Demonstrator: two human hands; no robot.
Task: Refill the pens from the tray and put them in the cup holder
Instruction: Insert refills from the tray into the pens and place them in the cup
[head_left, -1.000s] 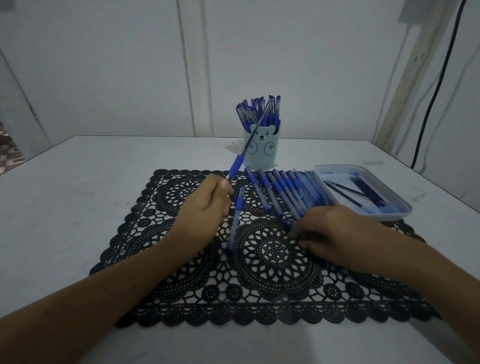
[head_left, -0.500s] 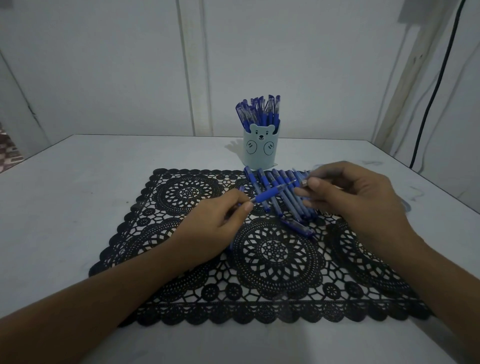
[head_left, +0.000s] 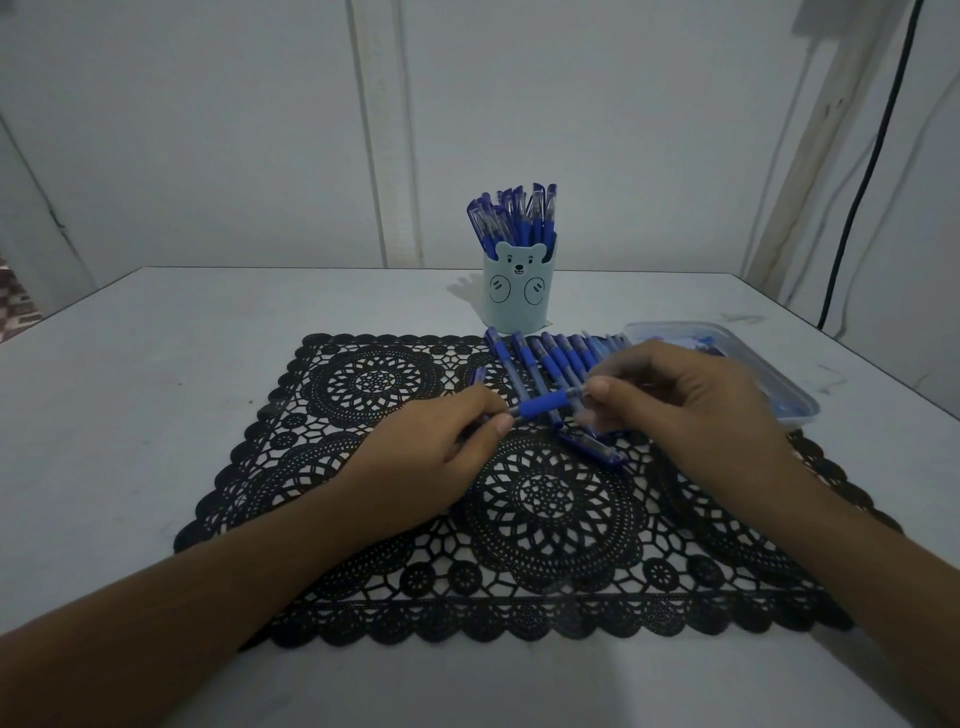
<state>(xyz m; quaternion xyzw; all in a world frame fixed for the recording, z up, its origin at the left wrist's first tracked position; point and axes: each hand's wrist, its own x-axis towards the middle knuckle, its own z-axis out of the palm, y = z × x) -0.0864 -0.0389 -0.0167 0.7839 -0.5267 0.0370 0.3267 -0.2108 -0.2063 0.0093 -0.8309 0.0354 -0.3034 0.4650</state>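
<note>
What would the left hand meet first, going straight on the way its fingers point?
Probably the right hand, gripping the far end of the pen the left hand holds; depth unclear.

Black lace-patterned mat, pale blue bear-faced cup holder, blue pens, white table.

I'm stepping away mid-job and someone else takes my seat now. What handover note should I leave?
The left hand pinches the tip end of a blue pen; the right hand grips its barrel, above the black mat.
A row of pens lies on the mat before the cup holder, left of the tray.
Done: the cup holder holds many pens.
Left: finish this pen, cup it, then work through the row; whether those are refilled cannot be seen.
</note>
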